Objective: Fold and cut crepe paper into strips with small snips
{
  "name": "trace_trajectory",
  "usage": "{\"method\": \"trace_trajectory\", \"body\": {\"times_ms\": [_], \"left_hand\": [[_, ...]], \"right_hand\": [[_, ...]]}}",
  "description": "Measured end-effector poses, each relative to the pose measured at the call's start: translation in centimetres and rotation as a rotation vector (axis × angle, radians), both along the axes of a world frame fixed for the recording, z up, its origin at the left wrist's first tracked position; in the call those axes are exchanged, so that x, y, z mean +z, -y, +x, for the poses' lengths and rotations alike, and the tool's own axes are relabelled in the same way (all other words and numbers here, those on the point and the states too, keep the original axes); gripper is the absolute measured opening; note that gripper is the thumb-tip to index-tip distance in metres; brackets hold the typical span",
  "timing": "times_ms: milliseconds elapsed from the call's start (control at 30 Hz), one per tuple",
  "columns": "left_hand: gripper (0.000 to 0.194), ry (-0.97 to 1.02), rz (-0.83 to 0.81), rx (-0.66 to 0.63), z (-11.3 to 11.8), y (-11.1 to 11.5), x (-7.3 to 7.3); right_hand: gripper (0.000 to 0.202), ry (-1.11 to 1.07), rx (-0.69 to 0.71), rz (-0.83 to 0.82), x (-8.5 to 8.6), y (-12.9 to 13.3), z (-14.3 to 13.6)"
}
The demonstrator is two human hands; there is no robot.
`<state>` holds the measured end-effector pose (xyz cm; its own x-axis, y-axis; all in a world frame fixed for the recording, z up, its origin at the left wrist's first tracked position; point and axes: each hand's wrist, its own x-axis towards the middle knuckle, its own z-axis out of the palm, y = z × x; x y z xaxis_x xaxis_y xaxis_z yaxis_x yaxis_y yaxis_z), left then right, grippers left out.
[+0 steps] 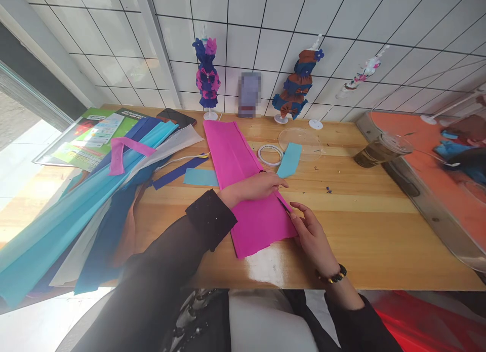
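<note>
A long folded sheet of bright pink crepe paper (261,230) lies slantwise on the wooden table in front of me. My left hand (260,186) rests across it, fingers bent together at its right edge. Lower on that same edge, my right hand (313,240) grips scissors (284,206); their dark blades lie at the paper, while the handles are mostly hidden by my fingers. Light blue paper pieces lie close by: one (201,177) left of the pink sheet, another (290,159) beyond my left hand, beside a roll of white tape (270,155).
Long crepe paper sheets (94,190) in several colours cover the table's left side, with a pink strip (117,154) on top. Decorated stands (208,73) line the tiled wall. A clear round lid (299,142) and a cup of dark drink (379,150) stand right, near an orange-topped case (429,159).
</note>
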<state>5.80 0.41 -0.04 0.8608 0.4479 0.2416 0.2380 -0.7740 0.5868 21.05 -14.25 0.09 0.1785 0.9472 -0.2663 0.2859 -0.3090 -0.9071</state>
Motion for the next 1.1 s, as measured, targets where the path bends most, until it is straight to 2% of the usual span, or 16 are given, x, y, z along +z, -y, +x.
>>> {"method": "trace_trajectory", "body": {"times_ms": [567,933,1100], "left_hand": [[0.029,0.006,0.025,-0.007,0.1,0.1,0.0],[0.032,0.015,0.032,-0.001,0.0,0.0,-0.2],[0.034,-0.052,0.113,0.043,-0.4,-0.6,0.1]], "right_hand": [[0.05,0.018,0.027,0.032,-0.2,-1.4,0.0],[0.046,0.051,0.026,0.04,0.0,-1.3,-0.2],[0.045,0.061,0.023,0.051,0.1,-1.2,-0.2]]}}
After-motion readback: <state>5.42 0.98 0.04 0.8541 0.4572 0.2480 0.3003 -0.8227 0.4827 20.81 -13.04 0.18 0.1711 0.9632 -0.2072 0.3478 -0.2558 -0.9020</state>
